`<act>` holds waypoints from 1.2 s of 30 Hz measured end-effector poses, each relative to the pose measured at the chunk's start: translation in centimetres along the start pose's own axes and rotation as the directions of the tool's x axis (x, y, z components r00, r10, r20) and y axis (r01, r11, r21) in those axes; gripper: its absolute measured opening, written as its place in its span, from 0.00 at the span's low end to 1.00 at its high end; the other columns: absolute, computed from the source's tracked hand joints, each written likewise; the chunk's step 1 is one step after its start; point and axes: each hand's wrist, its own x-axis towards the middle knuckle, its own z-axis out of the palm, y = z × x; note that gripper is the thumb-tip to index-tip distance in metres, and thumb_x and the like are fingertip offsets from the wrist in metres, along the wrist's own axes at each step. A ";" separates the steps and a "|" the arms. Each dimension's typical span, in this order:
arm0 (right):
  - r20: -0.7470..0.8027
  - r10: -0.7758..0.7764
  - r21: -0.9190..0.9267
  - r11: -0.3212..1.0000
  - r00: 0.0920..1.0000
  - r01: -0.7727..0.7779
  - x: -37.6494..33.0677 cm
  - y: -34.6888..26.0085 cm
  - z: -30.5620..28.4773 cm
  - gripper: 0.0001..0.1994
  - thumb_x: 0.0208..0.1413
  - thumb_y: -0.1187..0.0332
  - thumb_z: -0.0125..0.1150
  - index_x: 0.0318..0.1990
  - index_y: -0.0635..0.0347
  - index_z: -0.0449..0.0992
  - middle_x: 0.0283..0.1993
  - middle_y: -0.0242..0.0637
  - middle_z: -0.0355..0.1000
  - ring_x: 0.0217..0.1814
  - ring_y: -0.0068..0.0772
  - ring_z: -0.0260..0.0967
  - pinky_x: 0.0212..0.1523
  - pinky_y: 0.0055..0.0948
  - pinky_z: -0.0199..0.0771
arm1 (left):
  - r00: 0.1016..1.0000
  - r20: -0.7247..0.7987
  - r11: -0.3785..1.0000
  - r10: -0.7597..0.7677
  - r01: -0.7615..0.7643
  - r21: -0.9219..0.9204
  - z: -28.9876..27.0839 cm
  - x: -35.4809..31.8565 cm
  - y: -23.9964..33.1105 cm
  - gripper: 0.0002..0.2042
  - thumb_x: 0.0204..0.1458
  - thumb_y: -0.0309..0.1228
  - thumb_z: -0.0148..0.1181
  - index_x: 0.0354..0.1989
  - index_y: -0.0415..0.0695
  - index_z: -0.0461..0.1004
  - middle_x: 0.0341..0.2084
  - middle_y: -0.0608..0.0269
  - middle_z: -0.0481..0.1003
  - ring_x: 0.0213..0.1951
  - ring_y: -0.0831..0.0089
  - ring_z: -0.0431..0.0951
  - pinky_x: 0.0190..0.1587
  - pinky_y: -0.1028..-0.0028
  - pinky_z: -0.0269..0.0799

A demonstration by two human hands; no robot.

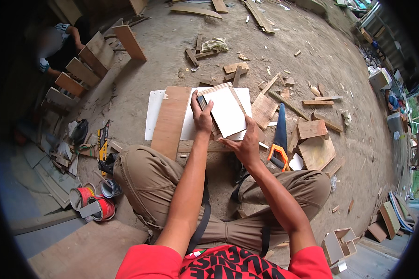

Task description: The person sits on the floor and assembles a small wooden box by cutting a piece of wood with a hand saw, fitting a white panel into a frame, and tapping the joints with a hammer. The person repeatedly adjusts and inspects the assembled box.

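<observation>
Between my two hands is a small wooden box (228, 111) with a white face turned up and bare wood along its edges. My left hand (202, 114) grips its left side, thumb near the white face. My right hand (246, 143) holds the lower right corner, fingers under the bottom edge. Below the box lies a white board (154, 104) on the ground, with a long plywood plank (172, 116) across its left part. A handsaw (280, 135) with an orange and black handle rests right of my right hand.
Wood offcuts (314, 144) lie right of the saw. Paint cans (102, 208) stand by my left knee, near a yellow and black tool (103, 142). At the far left a person (63, 46) sits behind upright boards (82, 71). A small compartmented wooden box (340, 246) is at lower right.
</observation>
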 end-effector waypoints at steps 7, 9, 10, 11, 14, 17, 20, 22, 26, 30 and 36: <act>0.022 0.015 -0.003 1.000 1.000 -0.015 0.2 0.2 -0.1 0.53 0.32 0.50 0.84 0.61 0.68 0.56 0.56 0.58 0.64 0.59 0.58 0.66 0.59 0.48 0.67 | 1.000 0.003 1.000 0.015 -0.015 0.008 0.3 -0.1 0.4 0.33 0.55 0.26 0.58 0.69 0.36 0.53 0.63 0.50 0.61 0.62 0.63 0.64 0.67 0.67 0.57; 0.007 -0.016 0.001 1.000 1.000 0.016 0.3 0.0 0.0 0.54 0.30 0.49 0.84 0.61 0.68 0.56 0.55 0.57 0.65 0.58 0.59 0.65 0.58 0.49 0.67 | 0.999 0.009 0.999 0.038 -0.039 0.030 -0.2 0.3 -0.1 0.33 0.55 0.26 0.58 0.69 0.37 0.54 0.63 0.50 0.60 0.63 0.63 0.63 0.67 0.67 0.57; 0.016 -0.022 -0.003 1.000 1.000 0.022 0.3 0.0 0.0 0.54 0.30 0.49 0.84 0.61 0.68 0.56 0.55 0.57 0.65 0.58 0.59 0.65 0.58 0.50 0.67 | 0.999 0.009 0.999 0.034 -0.035 0.028 -0.3 0.4 -0.3 0.33 0.55 0.26 0.58 0.69 0.37 0.54 0.63 0.50 0.60 0.63 0.62 0.63 0.67 0.67 0.56; 0.024 -0.029 -0.006 1.000 0.999 0.029 0.3 -0.1 -0.2 0.54 0.30 0.50 0.85 0.61 0.67 0.56 0.56 0.57 0.65 0.58 0.59 0.65 0.58 0.50 0.66 | 0.999 0.008 0.999 0.031 -0.031 0.026 -0.4 0.4 -0.5 0.32 0.56 0.26 0.58 0.69 0.37 0.54 0.64 0.50 0.60 0.63 0.62 0.63 0.67 0.67 0.56; 0.067 -0.042 -0.021 0.999 0.997 0.044 0.5 0.2 -0.7 0.54 0.31 0.52 0.85 0.63 0.66 0.55 0.55 0.57 0.66 0.58 0.59 0.66 0.58 0.49 0.67 | 1.000 0.015 1.000 -0.003 0.003 -0.023 0.0 0.1 -0.2 0.32 0.56 0.26 0.58 0.69 0.37 0.54 0.64 0.50 0.60 0.64 0.62 0.62 0.68 0.67 0.55; 0.072 -0.078 -0.007 0.997 0.994 0.078 0.6 0.7 -0.9 0.54 0.32 0.54 0.85 0.63 0.66 0.54 0.55 0.58 0.67 0.58 0.59 0.66 0.57 0.48 0.67 | 1.000 0.021 0.999 -0.011 0.012 -0.032 0.7 -0.3 0.3 0.31 0.57 0.26 0.57 0.69 0.37 0.54 0.64 0.50 0.60 0.64 0.62 0.61 0.68 0.66 0.54; 0.070 -0.104 0.016 0.995 0.992 0.103 0.7 0.7 -0.6 0.54 0.32 0.54 0.85 0.64 0.65 0.53 0.55 0.58 0.66 0.58 0.59 0.66 0.57 0.49 0.67 | 0.999 0.013 0.999 0.031 -0.031 -0.019 -0.1 0.3 -0.5 0.28 0.61 0.29 0.52 0.69 0.37 0.54 0.64 0.50 0.60 0.65 0.62 0.61 0.69 0.67 0.53; 0.065 -0.095 0.006 0.996 0.993 0.094 0.5 0.9 -0.4 0.55 0.32 0.55 0.85 0.64 0.66 0.53 0.55 0.57 0.66 0.58 0.59 0.66 0.57 0.50 0.67 | 0.998 0.007 0.998 0.060 -0.060 0.002 -0.3 0.5 -0.8 0.26 0.64 0.31 0.47 0.69 0.37 0.55 0.65 0.50 0.60 0.66 0.63 0.60 0.69 0.67 0.53; 0.077 -0.085 -0.023 0.996 0.993 0.087 0.3 0.4 -0.4 0.56 0.32 0.52 0.84 0.65 0.66 0.51 0.57 0.59 0.64 0.59 0.61 0.65 0.58 0.53 0.65 | 0.994 -0.021 0.992 0.105 -0.103 0.067 -0.8 0.7 -1.4 0.24 0.69 0.35 0.38 0.69 0.36 0.56 0.67 0.52 0.60 0.68 0.64 0.59 0.70 0.68 0.51; 0.119 -0.078 0.016 0.997 0.990 0.076 0.3 0.9 -0.6 0.58 0.32 0.49 0.83 0.66 0.66 0.50 0.60 0.58 0.60 0.61 0.61 0.62 0.59 0.53 0.64 | 0.992 -0.062 0.992 0.112 -0.107 0.066 0.1 0.6 -1.2 0.25 0.68 0.37 0.43 0.69 0.36 0.56 0.65 0.51 0.61 0.67 0.64 0.60 0.69 0.68 0.53; 0.123 -0.074 0.014 0.997 0.990 0.072 0.1 1.1 -0.4 0.57 0.35 0.45 0.82 0.66 0.65 0.49 0.59 0.60 0.62 0.61 0.62 0.64 0.60 0.53 0.65 | 0.999 -0.027 0.996 0.041 -0.039 0.083 -0.3 0.4 -0.4 0.26 0.63 0.32 0.54 0.67 0.38 0.58 0.59 0.52 0.66 0.58 0.67 0.68 0.63 0.70 0.62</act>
